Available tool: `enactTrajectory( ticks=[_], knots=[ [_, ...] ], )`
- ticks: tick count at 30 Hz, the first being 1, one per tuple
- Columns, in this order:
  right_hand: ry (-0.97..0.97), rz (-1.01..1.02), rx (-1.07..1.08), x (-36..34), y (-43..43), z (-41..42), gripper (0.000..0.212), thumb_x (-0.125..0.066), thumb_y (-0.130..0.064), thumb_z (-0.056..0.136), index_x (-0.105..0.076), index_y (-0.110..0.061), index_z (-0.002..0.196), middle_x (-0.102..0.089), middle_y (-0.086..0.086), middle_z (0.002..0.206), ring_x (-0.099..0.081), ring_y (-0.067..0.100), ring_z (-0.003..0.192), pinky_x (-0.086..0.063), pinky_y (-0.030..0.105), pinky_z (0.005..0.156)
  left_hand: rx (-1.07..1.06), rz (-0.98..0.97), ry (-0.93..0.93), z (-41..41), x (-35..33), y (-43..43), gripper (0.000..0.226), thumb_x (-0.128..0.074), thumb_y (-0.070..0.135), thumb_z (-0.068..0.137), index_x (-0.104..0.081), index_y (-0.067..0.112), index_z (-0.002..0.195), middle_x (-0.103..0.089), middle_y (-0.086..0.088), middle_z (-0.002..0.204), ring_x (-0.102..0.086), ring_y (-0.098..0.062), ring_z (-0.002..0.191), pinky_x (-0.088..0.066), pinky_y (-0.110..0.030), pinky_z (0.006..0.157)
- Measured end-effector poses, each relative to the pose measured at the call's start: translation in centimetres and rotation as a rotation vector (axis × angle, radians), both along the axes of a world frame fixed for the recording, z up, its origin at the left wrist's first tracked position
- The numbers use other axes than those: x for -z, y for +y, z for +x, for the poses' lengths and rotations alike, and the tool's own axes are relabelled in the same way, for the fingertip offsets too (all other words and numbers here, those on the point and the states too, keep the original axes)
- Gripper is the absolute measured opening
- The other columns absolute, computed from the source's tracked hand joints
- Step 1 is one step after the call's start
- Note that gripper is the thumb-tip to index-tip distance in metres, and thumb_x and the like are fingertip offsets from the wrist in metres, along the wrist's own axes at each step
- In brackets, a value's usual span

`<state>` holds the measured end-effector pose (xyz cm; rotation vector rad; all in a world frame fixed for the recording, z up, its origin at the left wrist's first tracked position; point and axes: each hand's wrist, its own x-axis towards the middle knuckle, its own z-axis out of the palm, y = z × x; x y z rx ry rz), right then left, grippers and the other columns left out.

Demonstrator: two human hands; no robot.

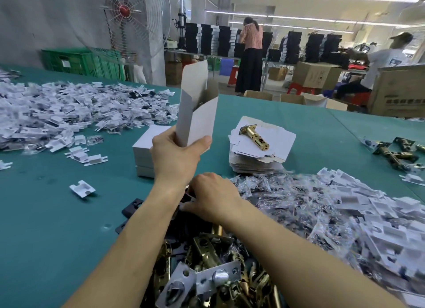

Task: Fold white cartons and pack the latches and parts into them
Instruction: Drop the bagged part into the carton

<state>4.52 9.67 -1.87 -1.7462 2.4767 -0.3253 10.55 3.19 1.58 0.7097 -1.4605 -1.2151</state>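
The left hand [179, 153] grips a folded-up white carton [197, 114] upright above the table [46, 215]. The right hand [213, 197] reaches into the latches [207, 245], and whether it holds one cannot be told. The next move is probably to drop a latch into the open top.

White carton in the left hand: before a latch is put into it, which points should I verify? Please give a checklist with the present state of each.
1. Carton held firmly: the left hand grips the white carton at its lower end, upright. Ok.
2. Mouth open: the top flap stands up and the opening is free. Ok.
3. Bottom closed: hidden by the hand. Cannot tell.
4. Latch picked: the right hand is down at the latch pile, its fingertips hidden. Cannot tell.
5. Bagged parts nearby: they lie heaped beside the right hand. Ok.
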Motion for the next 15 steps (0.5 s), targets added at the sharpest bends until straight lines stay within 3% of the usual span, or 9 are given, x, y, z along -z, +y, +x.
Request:
enactTrajectory(
  ticks=[3,7,9,12,15],
  knots=[
    [-0.074,0.011,0.060,0.1,-0.3,-0.2,0.036,-0.076,-0.037,0.081,-0.052,-0.010,0.084,-0.058,0.018,0.098,-0.053,0.034,0.099,-0.037,0.035,0.073,0.003,0.009,0.001,-0.1,0.0,0.1,0.040,-0.086,0.014,0.071,-0.070,0.049,0.062,-0.071,0.021,0.066,-0.064,-0.002,0.058,-0.062,-0.048,0.067],
    [-0.183,0.064,0.112,-0.2,-0.3,-0.7,0.044,-0.081,-0.034,0.078,-0.068,-0.006,0.110,-0.064,0.017,0.113,-0.056,0.034,0.112,-0.048,0.037,0.089,0.010,-0.004,0.006,-0.1,0.0,0.2,0.040,-0.087,0.014,0.071,-0.070,0.049,0.063,-0.071,0.020,0.066,-0.065,-0.006,0.059,-0.061,-0.051,0.066],
    [-0.264,0.078,0.114,-0.8,0.0,-0.8,0.035,-0.078,-0.030,0.081,-0.070,-0.005,0.105,-0.067,0.018,0.106,-0.060,0.032,0.105,-0.050,0.034,0.082,0.014,-0.012,0.014,0.0,0.0,0.1,0.037,-0.086,0.017,0.070,-0.070,0.050,0.064,-0.071,0.019,0.066,-0.064,-0.008,0.057,-0.061,-0.052,0.063],
    [-0.400,0.001,0.104,-2.8,1.2,-1.8,0.013,-0.074,-0.021,0.085,-0.066,-0.012,0.079,-0.066,0.006,0.079,-0.059,0.017,0.072,-0.043,0.022,0.053,0.014,-0.019,0.019,0.0,-0.2,0.4,0.032,-0.085,0.021,0.067,-0.071,0.050,0.065,-0.071,0.018,0.066,-0.064,-0.006,0.055,-0.061,-0.051,0.063],
    [-0.385,-0.087,0.122,-5.3,4.0,-3.6,0.015,-0.074,-0.016,0.084,-0.060,-0.012,0.082,-0.061,-0.002,0.076,-0.056,0.014,0.068,-0.041,0.022,0.055,0.025,-0.028,0.033,0.0,-0.2,0.7,0.022,-0.083,0.031,0.061,-0.071,0.049,0.064,-0.071,0.017,0.064,-0.064,-0.005,0.054,-0.062,-0.049,0.064]
  ],
)
